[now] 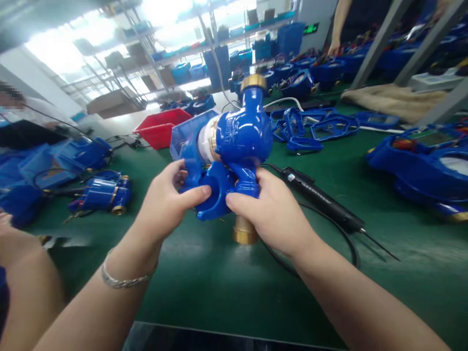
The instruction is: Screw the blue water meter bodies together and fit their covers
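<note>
I hold a blue water meter body [241,139] with brass threaded ends upright above the green bench. My left hand [166,202] grips a blue plastic clamp piece [212,195] against the meter's left side, thumb pressed on it. My right hand [272,209] wraps round the meter's lower neck just above the bottom brass fitting [244,236]. A white ring and a blue box-shaped housing [186,141] sit on the meter's left face. Both hands are closed on the assembly.
A black electric screwdriver [321,200] with its cable lies right of my hands on the green mat [219,282]. Another meter [104,195] lies at left, blue housings [420,161] at right, blue frames [329,126] behind, a red bin [161,126] beyond. Other people stand at far left and top right.
</note>
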Action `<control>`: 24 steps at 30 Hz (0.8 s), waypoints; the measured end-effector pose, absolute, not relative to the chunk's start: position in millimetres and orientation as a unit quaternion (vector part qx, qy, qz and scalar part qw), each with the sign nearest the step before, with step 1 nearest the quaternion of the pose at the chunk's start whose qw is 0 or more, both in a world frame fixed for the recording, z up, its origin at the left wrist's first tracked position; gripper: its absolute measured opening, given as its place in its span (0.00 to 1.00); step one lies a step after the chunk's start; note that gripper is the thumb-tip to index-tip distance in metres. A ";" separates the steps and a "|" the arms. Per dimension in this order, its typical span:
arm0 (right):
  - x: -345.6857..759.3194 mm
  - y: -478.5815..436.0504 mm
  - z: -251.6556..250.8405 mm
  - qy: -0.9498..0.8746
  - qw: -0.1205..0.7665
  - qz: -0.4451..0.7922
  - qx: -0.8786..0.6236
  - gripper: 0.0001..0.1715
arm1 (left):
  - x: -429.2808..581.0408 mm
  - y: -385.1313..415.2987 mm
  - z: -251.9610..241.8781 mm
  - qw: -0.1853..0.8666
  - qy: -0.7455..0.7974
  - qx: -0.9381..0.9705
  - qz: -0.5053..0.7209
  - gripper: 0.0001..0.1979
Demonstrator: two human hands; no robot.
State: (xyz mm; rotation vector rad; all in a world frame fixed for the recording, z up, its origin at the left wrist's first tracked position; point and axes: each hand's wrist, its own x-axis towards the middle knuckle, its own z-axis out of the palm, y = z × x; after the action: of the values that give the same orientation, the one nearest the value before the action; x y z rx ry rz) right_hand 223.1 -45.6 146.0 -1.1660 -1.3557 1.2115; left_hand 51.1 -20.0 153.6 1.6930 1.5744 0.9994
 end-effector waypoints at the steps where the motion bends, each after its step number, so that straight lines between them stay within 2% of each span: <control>1: 224.8 -46.1 144.2 -0.548 0.453 0.504 -0.490 0.09 | 50.9 -21.1 140.9 0.384 0.579 0.601 0.396 0.34; 3: 229.7 -48.0 138.4 -0.533 0.420 0.514 -0.525 0.09 | 53.6 -26.6 118.0 0.502 0.549 0.526 0.413 0.35; 6: 240.2 -56.2 125.7 -0.509 0.378 0.527 -0.566 0.10 | 61.9 -40.3 92.3 0.606 0.514 0.454 0.404 0.34; 14: 258.2 -95.3 106.3 -0.488 0.312 0.532 -0.618 0.14 | 73.6 -75.2 60.9 0.747 0.457 0.332 0.350 0.35; 19: 257.9 -98.0 118.3 -0.508 0.249 0.557 -0.608 0.17 | 67.9 -79.3 63.3 0.788 0.421 0.331 0.305 0.34; 21: 257.8 -95.5 120.9 -0.515 0.225 0.560 -0.609 0.17 | 60.6 -76.1 64.0 0.792 0.408 0.366 0.269 0.31; 23: 258.0 -92.8 120.6 -0.513 0.210 0.559 -0.616 0.18 | 49.3 -69.2 63.1 0.745 0.422 0.469 0.217 0.24; 24: 257.9 -91.5 119.9 -0.510 0.205 0.559 -0.621 0.19 | 42.6 -64.3 62.0 0.681 0.459 0.537 0.194 0.23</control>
State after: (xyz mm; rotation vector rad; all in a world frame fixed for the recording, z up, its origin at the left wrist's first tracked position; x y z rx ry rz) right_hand 257.9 -91.5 119.9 -1.7303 -1.4210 1.5581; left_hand 42.6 -64.3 62.0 1.2041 1.0295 0.4350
